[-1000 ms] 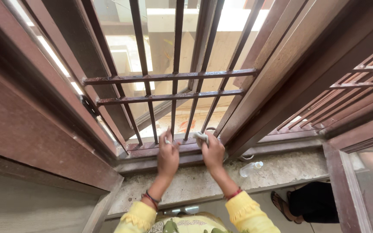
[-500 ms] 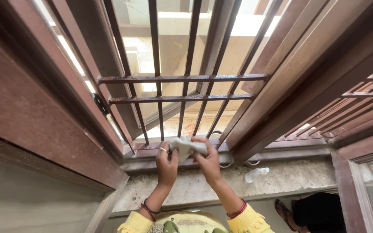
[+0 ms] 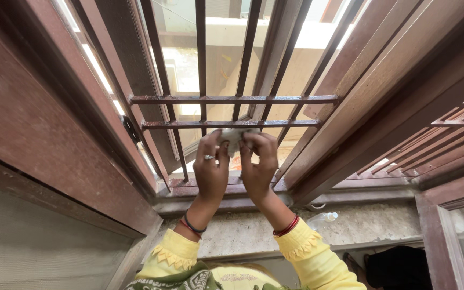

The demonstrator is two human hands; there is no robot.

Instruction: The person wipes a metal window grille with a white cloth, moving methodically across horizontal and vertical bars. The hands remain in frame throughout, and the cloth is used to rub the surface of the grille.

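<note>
Both hands are up at the window grille now, side by side and nearly touching. The left hand has its fingers curled onto one end of a small pale cloth, a ring showing on one finger. The right hand pinches the other end, so each grip is closed on the cloth, bunched between the fingertips. The cloth sits just under the lower crossbar of the grille, close against it; whether it actually touches the bar cannot be told. Above runs the upper crossbar, with dark upright bars passing through both. Dark and red bangles ring the left wrist, red ones the right, and yellow sleeves with scalloped cuffs fill the bottom of the view. Below the hands runs the brown window frame, and under that a speckled stone sill. A clear plastic bottle lies on its side on the sill, to the right of the right forearm and well apart from the cloth. An open brown shutter stands at the left.
</note>
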